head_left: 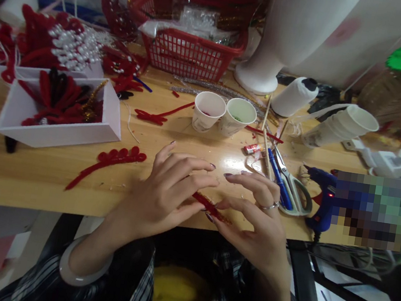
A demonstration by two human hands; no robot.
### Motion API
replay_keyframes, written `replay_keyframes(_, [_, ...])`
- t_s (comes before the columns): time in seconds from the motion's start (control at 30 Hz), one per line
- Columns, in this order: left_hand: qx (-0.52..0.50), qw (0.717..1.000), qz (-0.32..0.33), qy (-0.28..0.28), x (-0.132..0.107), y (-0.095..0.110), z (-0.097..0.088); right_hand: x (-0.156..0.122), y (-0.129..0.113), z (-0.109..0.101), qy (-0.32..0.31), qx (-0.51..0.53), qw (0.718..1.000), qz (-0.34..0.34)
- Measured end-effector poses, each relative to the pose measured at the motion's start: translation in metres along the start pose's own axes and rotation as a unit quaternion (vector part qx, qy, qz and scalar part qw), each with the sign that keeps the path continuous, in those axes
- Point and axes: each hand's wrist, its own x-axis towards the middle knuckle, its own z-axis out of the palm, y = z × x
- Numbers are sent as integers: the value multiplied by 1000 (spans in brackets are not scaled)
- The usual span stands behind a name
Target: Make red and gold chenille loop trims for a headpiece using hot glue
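Between my two hands, close to the table's front edge, is a short red pipe cleaner piece (209, 204) with gold glitter along its edge. My left hand (172, 189) pinches its left end between thumb and fingers. My right hand (253, 214), with a ring on one finger, pinches it farther right. Part of the piece is hidden behind the fingers. Left of my left hand lies a curved red pipe cleaner strip (108, 164) with a row of loops on top. A red pipe cleaner bow (153, 116) with a long tail lies beyond my hands.
Two paper cups (208, 114) stand ahead. Scissors (294, 190), a blue pen (281, 180) and a blue glue gun (323, 196) with a lit red light lie right. At left stands a white box (64, 130) of red pieces. A red basket (188, 55) and white mannequin head (285, 37) stand behind.
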Motion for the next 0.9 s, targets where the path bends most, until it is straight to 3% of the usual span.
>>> replay_keyframes(0.57, [28,994,-81,66,-5,-8,11,-4,6,7,43,-7,999,-12])
replay_keyframes(0.73, [-51,993,-104,35,-5,-8,7,-5,9,12,43,-18,999,-13])
replay_keyframes(0.9, [-173,976,-128,40,-1,-3,4,-7,10,15,50,-23,998,0])
